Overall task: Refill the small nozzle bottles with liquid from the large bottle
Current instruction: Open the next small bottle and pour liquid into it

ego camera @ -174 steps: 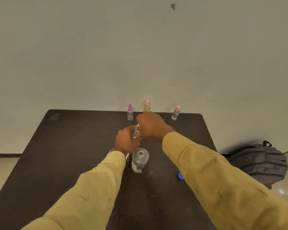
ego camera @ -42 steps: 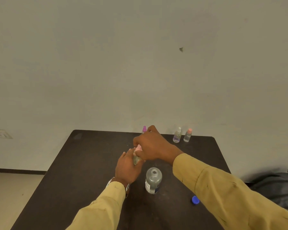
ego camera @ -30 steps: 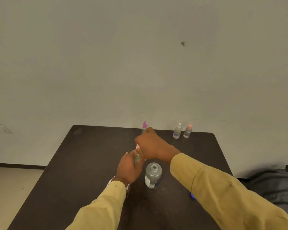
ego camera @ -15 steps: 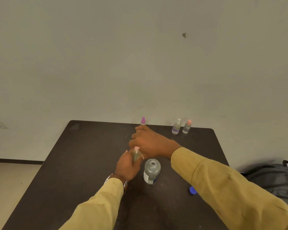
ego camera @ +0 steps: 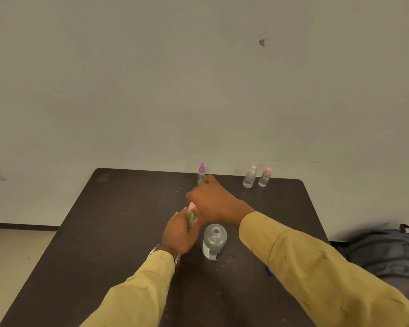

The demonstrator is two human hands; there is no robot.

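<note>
Just left of the uncapped large bottle [ego camera: 214,243], the left hand [ego camera: 178,233] gripped a peach-capped small bottle [ego camera: 192,217] while the right hand [ego camera: 214,204], its grip hidden from me, hung over its top; either wrist, so close, might have knocked the open bottle over, spilling it.

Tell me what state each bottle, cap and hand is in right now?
large bottle, upright, uncapped.
blue cap, off, lying on the table.
held small bottle, pink cap on top, gripped by the left hand.
right hand, over that bottle; grip unclear.
purple-capped bottle, upright, capped.
white-capped bottle, upright, capped.
peach-capped bottle, upright, capped.
</note>
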